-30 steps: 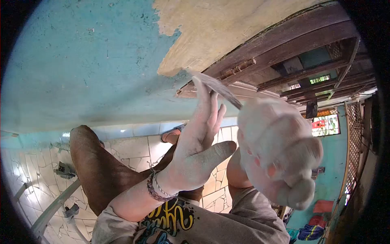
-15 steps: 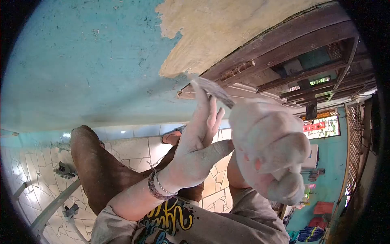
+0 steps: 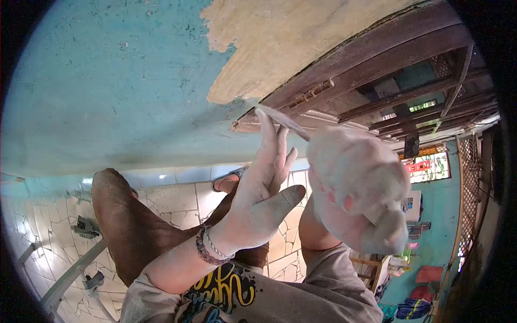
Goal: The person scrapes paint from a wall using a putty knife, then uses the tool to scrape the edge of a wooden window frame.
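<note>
My right hand [image 3: 358, 188], coated in pale dust, is wrapped round a narrow flat-bladed scraper [image 3: 289, 123]; its handle is hidden in the fist. The blade slants up and left, its tip close to the lower end of a beige patch [image 3: 253, 64] on the blue wall [image 3: 107, 81]. Just under the blade my left hand [image 3: 258, 199] is open, fingers stretched toward the wall and fingertips right at the metal. Pale dust covers this hand too, and bracelets [image 3: 207, 247] circle its wrist.
A brown wooden frame [image 3: 344, 64] with panes borders the beige patch on the right. Below are my bent knee [image 3: 116, 199] and a cracked-tile floor [image 3: 180, 199]. A metal ladder-like frame [image 3: 72, 274] stands lower left. A barred window [image 3: 428, 167] is at the right.
My right fist has turned slightly and moved a little up, and the scraper blade has tilted with it. My left hand stays nearly in place, thumb slightly shifted.
</note>
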{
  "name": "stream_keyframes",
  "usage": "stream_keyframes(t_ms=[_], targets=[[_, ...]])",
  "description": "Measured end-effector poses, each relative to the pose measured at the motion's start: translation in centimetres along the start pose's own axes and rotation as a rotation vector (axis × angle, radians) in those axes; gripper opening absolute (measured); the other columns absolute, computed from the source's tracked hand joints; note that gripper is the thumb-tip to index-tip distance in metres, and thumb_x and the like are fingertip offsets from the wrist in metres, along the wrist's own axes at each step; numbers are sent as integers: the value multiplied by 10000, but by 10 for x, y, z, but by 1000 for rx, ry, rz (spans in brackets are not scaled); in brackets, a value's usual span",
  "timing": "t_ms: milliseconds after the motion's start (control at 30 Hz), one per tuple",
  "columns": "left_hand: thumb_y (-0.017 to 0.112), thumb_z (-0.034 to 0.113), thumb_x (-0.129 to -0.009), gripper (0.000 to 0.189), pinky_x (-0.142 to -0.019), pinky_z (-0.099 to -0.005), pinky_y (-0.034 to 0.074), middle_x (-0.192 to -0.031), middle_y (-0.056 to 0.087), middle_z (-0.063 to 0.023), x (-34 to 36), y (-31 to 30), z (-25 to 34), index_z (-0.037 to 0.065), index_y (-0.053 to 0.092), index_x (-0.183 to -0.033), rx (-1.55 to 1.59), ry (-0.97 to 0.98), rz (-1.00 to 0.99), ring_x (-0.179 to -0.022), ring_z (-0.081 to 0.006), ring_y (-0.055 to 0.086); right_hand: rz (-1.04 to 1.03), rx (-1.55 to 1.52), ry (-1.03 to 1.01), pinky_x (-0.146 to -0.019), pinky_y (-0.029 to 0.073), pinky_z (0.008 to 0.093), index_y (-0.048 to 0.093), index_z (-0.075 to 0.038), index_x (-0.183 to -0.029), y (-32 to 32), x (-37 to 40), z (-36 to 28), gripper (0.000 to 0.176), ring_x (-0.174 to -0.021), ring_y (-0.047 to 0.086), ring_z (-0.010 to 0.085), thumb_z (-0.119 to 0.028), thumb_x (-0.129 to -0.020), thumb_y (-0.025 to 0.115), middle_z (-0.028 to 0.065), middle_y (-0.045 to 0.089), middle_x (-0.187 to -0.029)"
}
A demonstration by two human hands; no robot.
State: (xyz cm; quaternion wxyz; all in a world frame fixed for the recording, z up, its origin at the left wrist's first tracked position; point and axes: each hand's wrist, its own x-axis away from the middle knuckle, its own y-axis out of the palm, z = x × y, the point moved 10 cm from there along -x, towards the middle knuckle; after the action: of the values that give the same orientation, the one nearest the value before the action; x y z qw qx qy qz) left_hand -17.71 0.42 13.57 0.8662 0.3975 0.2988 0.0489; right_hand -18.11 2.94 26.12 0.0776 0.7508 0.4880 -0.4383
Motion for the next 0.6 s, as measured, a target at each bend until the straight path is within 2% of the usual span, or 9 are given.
stream_keyframes(t_ms=[133, 233, 300, 367, 467, 600], targets=[[517, -17, -910, 962, -1164, -540, 1, -1601, -225, -121, -4, 8, 9, 69, -238, -1498, -29, 74, -33, -1484, -273, -142, -74, -49, -37, -490, 328, 312, 552, -85, -817, 4, -3, -1, 349, -554, 445, 147, -395, -947, 459, 29, 512, -709], [543, 11, -906, 981, -1162, -549, 5, -1598, -235, -122, 1, 2, -5, 70, -236, -1500, 37, -31, 35, -1484, -282, -147, -48, -13, -53, -482, 329, 315, 555, -92, -840, 0, -2, -6, 345, -552, 446, 146, -413, -935, 476, 26, 512, -708], [566, 29, -899, 1002, -1163, -553, 11, -1597, -238, -125, 1, 1, -7, 69, -233, -1501, 30, -33, 35, -1483, -288, -150, 41, 32, -68, -481, 329, 317, 556, -90, -826, -6, 6, -4, 353, -548, 446, 149, -419, -935, 488, 29, 513, -704], [576, 24, -890, 1015, -1165, -551, 19, -1600, -227, -127, -4, 6, 2, 67, -234, -1500, -8, 54, 5, -1484, -288, -145, 122, 63, -82, -481, 329, 319, 558, -89, -813, -10, 13, 2, 362, -544, 445, 152, -424, -935, 500, 32, 514, -699], [574, 3, -879, 1028, -1167, -539, 8, -1603, -214, -133, 2, -1, -6, 66, -245, -1496, 7, -27, 42, -1485, -282, -139, -64, -88, 5, -484, 337, 322, 566, -84, -801, 1, 0, 6, 349, -537, 449, 159, -400, -932, 493, 35, 522, -693], [561, -30, -867, 1033, -1167, -531, -10, -1606, -204, -135, 2, 0, -7, 64, -257, -1491, 15, -38, 32, -1483, -274, -146, -38, -109, -48, -506, 347, 334, 584, -76, -823, -1, 8, -7, 345, -547, 456, 160, -394, -934, 509, 37, 532, -700]])
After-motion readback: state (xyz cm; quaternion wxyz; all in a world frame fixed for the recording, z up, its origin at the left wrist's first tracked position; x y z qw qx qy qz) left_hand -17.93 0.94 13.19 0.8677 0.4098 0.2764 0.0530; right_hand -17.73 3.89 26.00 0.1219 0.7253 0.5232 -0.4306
